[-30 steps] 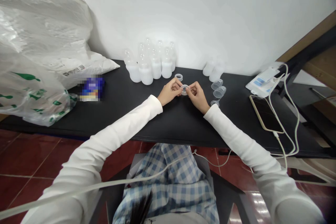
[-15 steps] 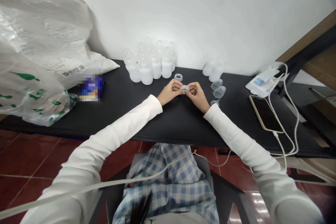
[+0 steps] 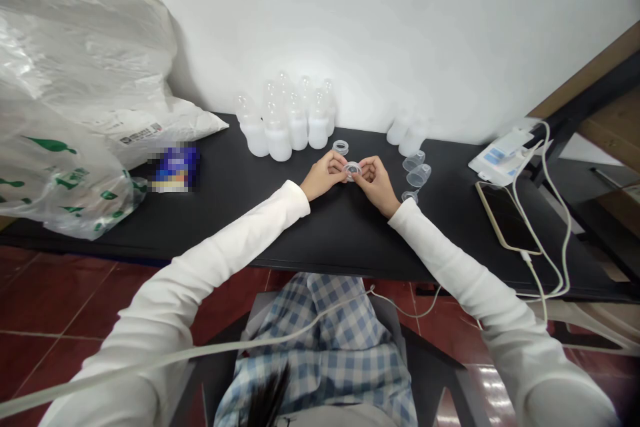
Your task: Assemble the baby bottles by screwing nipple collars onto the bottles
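Red floor tiles [image 3: 70, 293] are shown along the bottom of the frame. Above them, a black tabletop [image 3: 340, 233] is stretched across the middle. Just right of centre, a clear ring [image 3: 353, 171] is pinched by both the left hand [image 3: 324, 177] and the right hand [image 3: 377, 187]. Bottles [image 3: 277, 140] are clustered beyond, backed by a white wall [image 3: 380, 27] at the top.

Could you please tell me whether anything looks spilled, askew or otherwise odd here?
Two things: a white cable runs over the person's lap rather than the table, and the blue packet shows as coarse blocks that hide its detail. No spill is visible.
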Available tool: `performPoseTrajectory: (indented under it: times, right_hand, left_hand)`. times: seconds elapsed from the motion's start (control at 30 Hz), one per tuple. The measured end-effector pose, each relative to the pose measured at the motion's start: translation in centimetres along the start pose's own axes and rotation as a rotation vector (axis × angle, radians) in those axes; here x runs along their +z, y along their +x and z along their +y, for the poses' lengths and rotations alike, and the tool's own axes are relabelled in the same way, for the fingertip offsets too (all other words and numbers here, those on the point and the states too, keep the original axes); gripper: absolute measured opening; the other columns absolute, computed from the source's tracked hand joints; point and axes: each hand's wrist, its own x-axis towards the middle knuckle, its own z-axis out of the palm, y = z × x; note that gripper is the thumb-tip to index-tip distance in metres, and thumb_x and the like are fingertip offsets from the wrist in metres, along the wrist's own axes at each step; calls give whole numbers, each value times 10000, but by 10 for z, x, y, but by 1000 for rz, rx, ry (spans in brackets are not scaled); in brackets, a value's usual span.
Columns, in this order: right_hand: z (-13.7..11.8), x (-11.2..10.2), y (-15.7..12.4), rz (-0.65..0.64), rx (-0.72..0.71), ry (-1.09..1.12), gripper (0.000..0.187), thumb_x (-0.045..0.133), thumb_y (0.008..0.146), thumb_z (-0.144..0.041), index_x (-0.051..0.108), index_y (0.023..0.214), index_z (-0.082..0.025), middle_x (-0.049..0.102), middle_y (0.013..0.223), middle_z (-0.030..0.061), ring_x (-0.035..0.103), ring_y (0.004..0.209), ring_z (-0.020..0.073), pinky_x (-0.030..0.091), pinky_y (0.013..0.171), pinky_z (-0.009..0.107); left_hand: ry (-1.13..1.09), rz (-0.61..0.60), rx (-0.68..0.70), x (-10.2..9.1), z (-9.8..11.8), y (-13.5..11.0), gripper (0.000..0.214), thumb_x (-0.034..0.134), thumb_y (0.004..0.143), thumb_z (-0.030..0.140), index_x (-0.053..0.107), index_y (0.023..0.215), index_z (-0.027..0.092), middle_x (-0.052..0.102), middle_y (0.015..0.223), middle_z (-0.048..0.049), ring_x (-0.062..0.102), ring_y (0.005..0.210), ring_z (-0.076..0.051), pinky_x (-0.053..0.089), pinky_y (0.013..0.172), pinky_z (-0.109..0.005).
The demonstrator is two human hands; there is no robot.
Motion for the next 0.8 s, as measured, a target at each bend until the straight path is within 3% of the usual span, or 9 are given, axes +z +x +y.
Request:
performPoseTrajectory:
  times: [0.23, 0.57, 0.8]
  right_hand:
    - [0, 3, 0, 28, -10, 10, 486, 746, 750, -605, 457, 908, -248, 492, 706, -63, 487, 615, 102, 409, 579, 259]
    - [8, 0, 2, 6, 26, -9, 527, 741, 726, -621, 461, 979, -253, 568, 824, -39, 498, 624, 95, 398, 554, 247]
    - [3, 1, 1, -17, 15, -13, 525, 761, 704, -595, 440, 936, -250, 535, 792, -41, 484, 620, 99, 391, 555, 256]
  left_hand:
    - [-14, 43, 8, 4, 2, -1, 274, 777, 755, 151, 540, 892, 163, 663, 733, 46, 675, 619, -93, 558, 648, -234]
    - [-143, 4, -57, 2, 2, 0, 323, 803, 756, 131, 535, 935, 156, 698, 796, -2, 714, 715, -141, 588, 786, -328]
    - [-88, 0, -47, 3, -1, 0, 308, 790, 741, 111, 528, 897, 157, 680, 738, 17, 686, 657, -121, 547, 702, -268]
